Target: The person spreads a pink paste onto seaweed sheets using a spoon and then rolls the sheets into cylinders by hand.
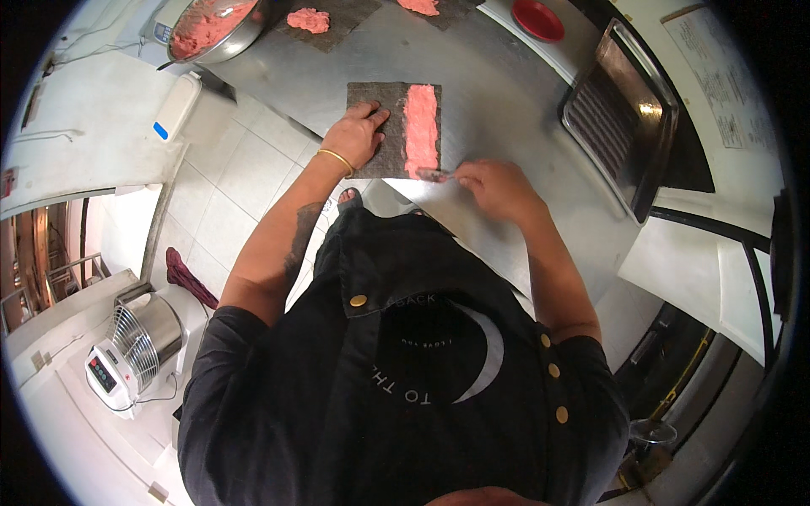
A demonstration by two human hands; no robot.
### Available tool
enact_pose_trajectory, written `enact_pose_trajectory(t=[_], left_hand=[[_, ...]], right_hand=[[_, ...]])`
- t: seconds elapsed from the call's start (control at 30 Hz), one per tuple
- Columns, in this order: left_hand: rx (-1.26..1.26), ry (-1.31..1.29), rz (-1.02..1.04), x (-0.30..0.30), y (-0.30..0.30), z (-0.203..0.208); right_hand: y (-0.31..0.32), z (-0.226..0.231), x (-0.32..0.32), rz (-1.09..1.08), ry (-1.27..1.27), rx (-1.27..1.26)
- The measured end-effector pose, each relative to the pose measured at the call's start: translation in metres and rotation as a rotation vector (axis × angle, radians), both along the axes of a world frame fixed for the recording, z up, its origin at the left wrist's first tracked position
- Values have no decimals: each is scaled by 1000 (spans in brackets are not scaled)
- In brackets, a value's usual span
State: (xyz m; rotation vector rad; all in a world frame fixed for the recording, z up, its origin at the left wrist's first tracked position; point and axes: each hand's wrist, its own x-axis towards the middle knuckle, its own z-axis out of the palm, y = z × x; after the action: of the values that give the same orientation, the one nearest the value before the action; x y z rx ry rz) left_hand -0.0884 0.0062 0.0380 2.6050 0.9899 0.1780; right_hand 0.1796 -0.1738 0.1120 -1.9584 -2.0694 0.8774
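A dark seaweed sheet (pixel 375 148) lies at the near edge of the metal table. A strip of pink paste (pixel 422 126) runs along the right part of the sheet, from its far edge almost to its near edge. My left hand (pixel 356 135) rests open on the sheet's left side, fingers stretched out flat. In my right hand (pixel 498 187), closed around the handle, is a small metal spoon (pixel 432 174). Its head touches the near end of the paste, at the sheet's lower right corner. My fingers hide most of the handle.
Far left stands a metal bowl (pixel 246 42) of pink paste. Two more seaweed sheets with paste lumps (pixel 309 20) (pixel 419 6) lie along the far side. To the right are a metal tray (pixel 620 118) and a red dish (pixel 537 20). A mixer (pixel 135 354) stands lower left.
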Motion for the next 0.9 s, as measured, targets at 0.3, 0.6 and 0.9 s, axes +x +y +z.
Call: enact_pose_trajectory(t=[0.3, 0.6, 0.9], left_hand=[[-28, 8, -6, 2, 0, 2], [45, -13, -27, 0, 1, -6], [89, -96, -110, -9, -1, -1]], right_hand=[[-5, -1, 3, -9, -2, 16], [-11, 2, -5, 61, -46, -47], [-17, -5, -14, -13, -3, 31]])
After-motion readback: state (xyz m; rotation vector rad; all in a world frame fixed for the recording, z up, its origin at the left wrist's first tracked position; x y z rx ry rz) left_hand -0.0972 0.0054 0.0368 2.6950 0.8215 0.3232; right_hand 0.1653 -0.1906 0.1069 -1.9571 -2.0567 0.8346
